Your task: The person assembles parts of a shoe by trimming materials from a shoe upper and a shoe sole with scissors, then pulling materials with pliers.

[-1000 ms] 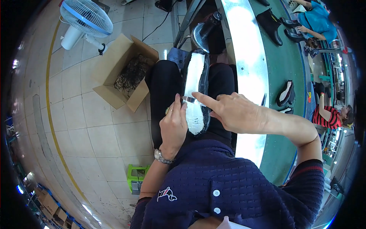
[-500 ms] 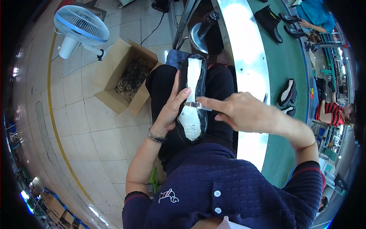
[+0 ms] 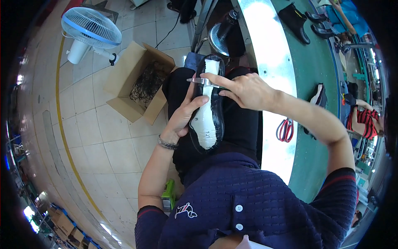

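Note:
A black shoe upper [image 3: 219, 108] lies bottom up across my lap, its white insole board [image 3: 204, 120] facing me and the black edge folded in around it. Gripping it from the left side, my left hand [image 3: 185, 113] has its thumb on the insole. My right hand [image 3: 244, 89] is closed on a slim shiny metal hand tool [image 3: 198, 81], index finger stretched along it. The tool lies crosswise over the narrower far part of the insole. Its exact kind is unclear, since my fingers hide the handle.
Left, an open cardboard box [image 3: 124, 81] holds tangled dark strands; beyond stands a white fan [image 3: 92, 28]. A metal ledge [image 3: 273, 162] at right carries red-handled cutters [image 3: 285, 130]. The green conveyor [image 3: 309, 153] beyond bears black boots [image 3: 295, 23]. Other people work at the far right.
My right hand and the metal tool have moved away from me along the insole, from its middle toward the far end. The red-handled cutters have come into view from behind my forearm.

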{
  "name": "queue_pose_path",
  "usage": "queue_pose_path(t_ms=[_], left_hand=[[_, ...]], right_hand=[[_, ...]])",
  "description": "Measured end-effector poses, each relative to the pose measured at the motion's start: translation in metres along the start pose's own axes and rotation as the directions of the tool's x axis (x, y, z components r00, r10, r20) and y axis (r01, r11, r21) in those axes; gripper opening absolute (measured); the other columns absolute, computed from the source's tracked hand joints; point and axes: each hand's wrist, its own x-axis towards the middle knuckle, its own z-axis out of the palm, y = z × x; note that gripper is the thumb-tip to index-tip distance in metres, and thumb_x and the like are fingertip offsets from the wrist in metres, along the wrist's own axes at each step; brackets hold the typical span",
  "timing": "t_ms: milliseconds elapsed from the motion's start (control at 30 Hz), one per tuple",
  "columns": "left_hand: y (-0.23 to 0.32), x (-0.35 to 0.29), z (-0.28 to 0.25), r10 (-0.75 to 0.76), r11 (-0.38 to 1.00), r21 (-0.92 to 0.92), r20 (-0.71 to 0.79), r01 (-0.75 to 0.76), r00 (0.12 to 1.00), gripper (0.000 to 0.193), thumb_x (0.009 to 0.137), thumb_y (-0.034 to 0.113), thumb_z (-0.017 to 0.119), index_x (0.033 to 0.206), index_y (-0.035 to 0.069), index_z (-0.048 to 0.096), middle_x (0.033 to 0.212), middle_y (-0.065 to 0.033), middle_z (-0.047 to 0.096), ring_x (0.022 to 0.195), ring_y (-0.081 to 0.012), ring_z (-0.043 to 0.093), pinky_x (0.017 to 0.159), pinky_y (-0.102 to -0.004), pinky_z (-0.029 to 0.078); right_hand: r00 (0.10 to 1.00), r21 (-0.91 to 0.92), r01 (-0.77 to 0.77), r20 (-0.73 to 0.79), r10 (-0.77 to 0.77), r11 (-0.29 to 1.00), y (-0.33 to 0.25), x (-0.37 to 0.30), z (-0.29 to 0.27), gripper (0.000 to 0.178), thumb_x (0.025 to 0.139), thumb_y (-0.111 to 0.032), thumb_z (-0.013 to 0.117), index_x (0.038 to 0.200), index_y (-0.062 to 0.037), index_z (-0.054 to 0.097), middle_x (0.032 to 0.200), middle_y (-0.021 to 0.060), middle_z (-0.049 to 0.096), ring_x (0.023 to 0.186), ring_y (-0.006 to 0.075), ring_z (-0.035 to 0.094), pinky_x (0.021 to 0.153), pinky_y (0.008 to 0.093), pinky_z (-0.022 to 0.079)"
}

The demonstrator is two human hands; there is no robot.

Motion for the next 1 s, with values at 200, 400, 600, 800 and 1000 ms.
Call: queue_pose_path(t_ms=[200, 400, 600, 800, 1000], left_hand=[[-0.005, -0.003, -0.013, -0.05, 0.998, -0.031, 0.034, 0.051, 0.998, 0.096, 0.084, 0.024, 0.069, 0.154, 0.026, 0.003, 0.137, -0.0096, 0.041, 0.117, -0.0195, 0.049, 0.098, -0.0339, 0.042], [-0.009, -0.007, -0.012, -0.014, 0.997, -0.079, 0.058, 0.018, 0.998, 0.104, 0.08, 0.016, 0.073, 0.154, 0.024, 0.0, 0.14, -0.0112, 0.037, 0.123, -0.0217, 0.045, 0.102, -0.0362, 0.04], [-0.032, -0.011, -0.007, 0.101, 0.984, -0.157, 0.13, -0.08, 0.986, 0.099, 0.083, 0.029, 0.072, 0.154, 0.021, 0.003, 0.142, -0.01, 0.038, 0.125, -0.0209, 0.045, 0.105, -0.0346, 0.038], [-0.08, -0.016, -0.003, 0.036, 0.803, -0.596, 0.023, -0.015, 0.999, 0.074, 0.095, 0.064, 0.026, 0.147, 0.011, 0.03, 0.138, -0.0134, 0.049, 0.122, -0.0258, 0.053, 0.102, -0.0412, 0.044], [-0.066, -0.024, 0.021, 0.208, 0.853, -0.481, -0.043, -0.203, 0.977, 0.064, 0.1, 0.051, 0.033, 0.153, 0.028, 0.006, 0.151, -0.0073, 0.03, 0.132, -0.0236, 0.041, 0.106, -0.0403, 0.038]], right_hand=[[0.994, 0.025, 0.074, -0.084, -0.072, 0.997, -0.015, -0.003, 0.001, 0.065, 0.095, -0.024, 0.055, 0.15, -0.0268, 0.02, 0.054, 0.0086, 0.056, 0.043, 0.0249, 0.057, 0.041, 0.0354, 0.044], [0.996, 0.0, 0.084, 0.003, -0.084, 0.996, -0.027, -0.008, -0.011, 0.066, 0.094, -0.023, 0.055, 0.15, -0.0229, 0.019, 0.056, 0.0106, 0.059, 0.046, 0.0283, 0.06, 0.043, 0.0383, 0.048], [0.996, 0.032, -0.044, 0.078, 0.041, 0.999, -0.024, -0.019, 0.016, 0.058, 0.094, -0.024, 0.055, 0.146, -0.0211, 0.028, 0.052, 0.0103, 0.058, 0.046, 0.0278, 0.061, 0.044, 0.0378, 0.049], [0.949, -0.111, -0.01, 0.313, 0.045, 0.994, -0.043, -0.044, -0.011, 0.07, 0.089, -0.009, 0.055, 0.147, -0.0352, 0.026, 0.078, 0.0197, 0.063, 0.062, 0.0302, 0.066, 0.051, 0.0368, 0.053], [0.99, -0.325, 0.03, 0.141, 0.017, 0.945, -0.063, -0.058, 0.021, 0.083, 0.084, -0.003, 0.055, 0.145, -0.0493, 0.022, 0.097, 0.0228, 0.061, 0.075, 0.0275, 0.068, 0.053, 0.0337, 0.056]])
